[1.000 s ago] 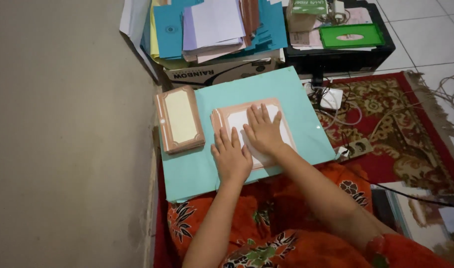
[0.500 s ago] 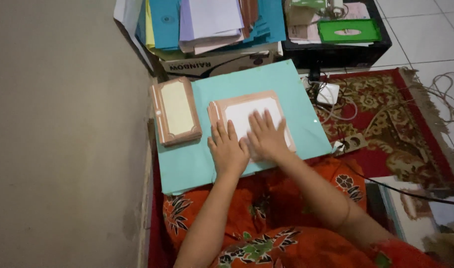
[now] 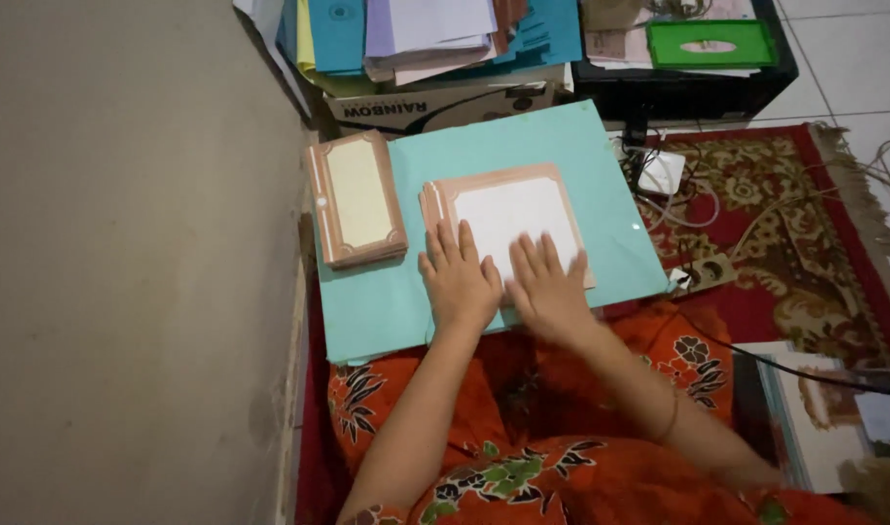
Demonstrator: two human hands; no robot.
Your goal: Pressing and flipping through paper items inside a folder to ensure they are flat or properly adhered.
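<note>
Item: flat card with pink-brown border and white centre (image 3: 508, 214), lying on a turquoise board (image 3: 562, 146) that rests across the lap. Left hand (image 3: 460, 282) lies palm down, fingers spread and flat, over the card's near left corner; right hand (image 3: 547, 292) lies palm down beside it, fingers spread, on the card's near edge. Neither hand grips anything. Change since half a second ago: both hands have slid back toward the body, from the white centre to the near edge, which reads as a pressing or smoothing stroke across the card. Adjacent: stack of like cards (image 3: 357, 199) at the board's left, well clear of the hands. Beyond: cardboard box of papers (image 3: 435, 102), green tissue box (image 3: 708, 44), patterned red rug (image 3: 785, 214) with cables.
</note>
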